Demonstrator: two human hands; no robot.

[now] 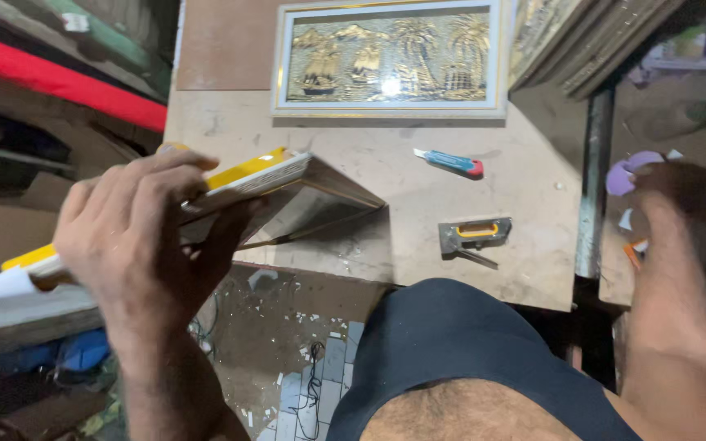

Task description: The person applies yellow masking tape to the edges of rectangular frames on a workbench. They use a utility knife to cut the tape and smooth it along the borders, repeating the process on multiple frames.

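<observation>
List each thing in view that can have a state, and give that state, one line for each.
Left hand: closed around white-and-yellow picture frame, held tilted above the table edge.
Right hand: blurred, reaching off the table; grip unclear.
Gold-relief framed picture: lying flat.
Blue-red utility knife: lying, blade unclear.
Grey-yellow staple gun: lying, untouched.

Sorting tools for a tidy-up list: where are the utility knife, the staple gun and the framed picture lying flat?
utility knife (449, 162): head view, middle of its handle.
staple gun (473, 235): head view, its body.
framed picture (391, 57): head view, golden panel's centre.
</observation>
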